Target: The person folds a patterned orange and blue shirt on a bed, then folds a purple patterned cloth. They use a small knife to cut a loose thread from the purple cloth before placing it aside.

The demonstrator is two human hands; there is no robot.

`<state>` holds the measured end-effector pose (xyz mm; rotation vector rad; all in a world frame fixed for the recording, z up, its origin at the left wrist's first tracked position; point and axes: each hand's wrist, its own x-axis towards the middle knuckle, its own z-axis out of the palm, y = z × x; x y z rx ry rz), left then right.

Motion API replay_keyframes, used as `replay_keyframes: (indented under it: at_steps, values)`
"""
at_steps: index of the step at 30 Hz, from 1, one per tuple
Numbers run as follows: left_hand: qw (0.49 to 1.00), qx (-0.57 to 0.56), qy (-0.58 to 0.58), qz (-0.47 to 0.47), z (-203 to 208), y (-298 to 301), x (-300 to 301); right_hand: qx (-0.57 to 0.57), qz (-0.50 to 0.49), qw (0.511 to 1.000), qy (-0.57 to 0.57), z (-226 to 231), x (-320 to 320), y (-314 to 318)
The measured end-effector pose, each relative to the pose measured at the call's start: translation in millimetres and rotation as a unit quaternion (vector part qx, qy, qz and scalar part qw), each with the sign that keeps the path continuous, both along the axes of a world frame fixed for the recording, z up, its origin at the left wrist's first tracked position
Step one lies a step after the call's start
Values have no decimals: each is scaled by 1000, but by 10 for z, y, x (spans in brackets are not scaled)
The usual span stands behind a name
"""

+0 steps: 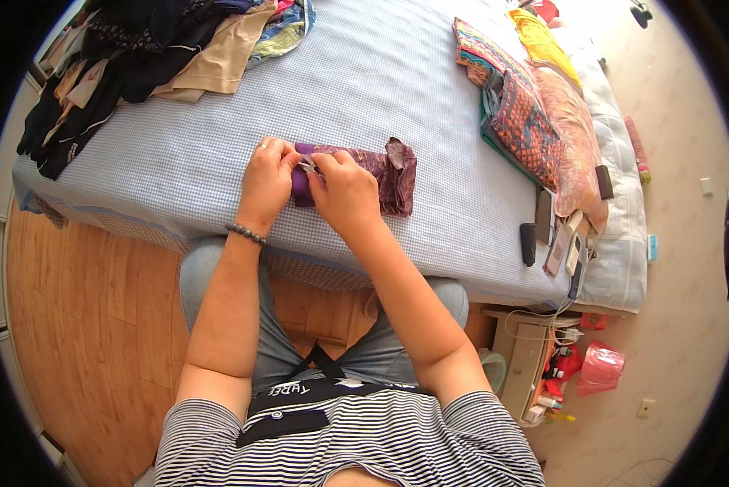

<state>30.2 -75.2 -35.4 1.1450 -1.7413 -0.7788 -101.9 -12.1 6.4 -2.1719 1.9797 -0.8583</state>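
Observation:
A purple patterned cloth (372,165) lies folded into a flat strip on the bed, near its front edge. Its right end is crumpled, and its left end is plain purple. Over that left end my left hand (268,166) is closed, thumb and forefinger pinched together at the cloth. Facing it, my right hand (346,183) is closed in a pinch too, resting partly over the cloth. Between the fingertips shows a small pale, silvery thing (307,165), too small and too covered to name. The fingers hide part of the cloth below them.
Dark and beige clothes (149,57) are heaped at the far left of the blue checked bed (364,73). Folded patterned textiles (526,122) lie on the right. A black case (528,244), phones and cables lie near the right corner, above a cluttered bedside cabinet (526,357).

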Motion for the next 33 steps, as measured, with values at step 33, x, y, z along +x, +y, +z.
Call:
replay_keyframes:
  at_steps: [33]
  values:
    - [998,1,48,-43,41,78,-17,-38,-38,983,-175,-199,-164,177]
